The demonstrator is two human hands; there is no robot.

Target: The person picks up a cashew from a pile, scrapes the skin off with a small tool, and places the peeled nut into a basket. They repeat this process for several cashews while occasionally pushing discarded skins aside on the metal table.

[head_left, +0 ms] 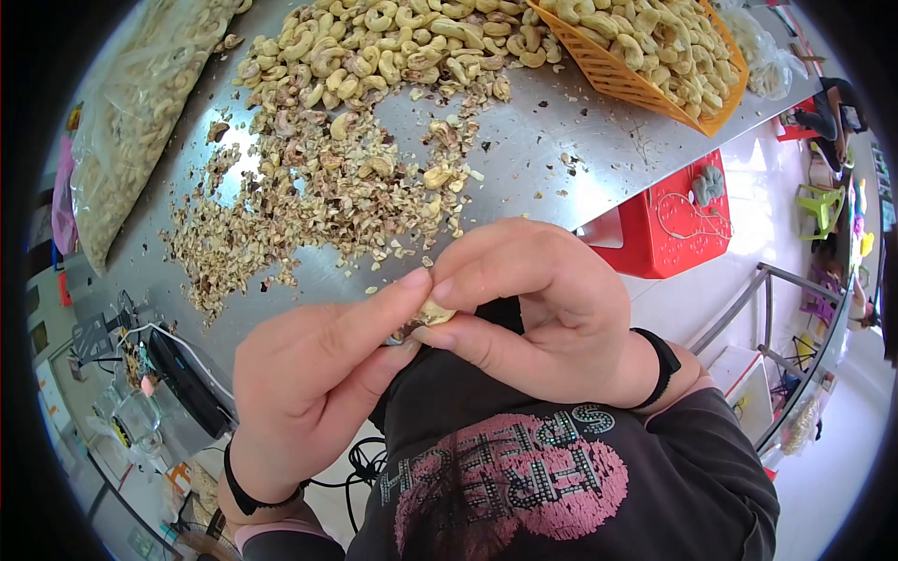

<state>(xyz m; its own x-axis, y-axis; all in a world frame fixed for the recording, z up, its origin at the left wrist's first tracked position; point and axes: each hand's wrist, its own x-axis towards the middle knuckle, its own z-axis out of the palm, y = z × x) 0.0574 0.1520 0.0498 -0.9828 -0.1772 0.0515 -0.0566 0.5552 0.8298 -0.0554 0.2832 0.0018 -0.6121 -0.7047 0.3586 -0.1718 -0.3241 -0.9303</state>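
In front of my chest, my left hand and my right hand meet at one cashew nut. It is pale yellow with brown skin patches toward the left. My right thumb and index finger pinch its pale side. The left thumb and fingertips close on the brown side; a small bluish bit shows there, too hidden to name. Beyond my hands, peeled skin flakes are strewn over the metal table. Past them lies a heap of loose cashews.
An orange basket full of cashews stands at the back right, near the table edge. A large clear bag of cashews lies at the left. A red stool is beyond the table's right edge. Black electronic gear sits at lower left.
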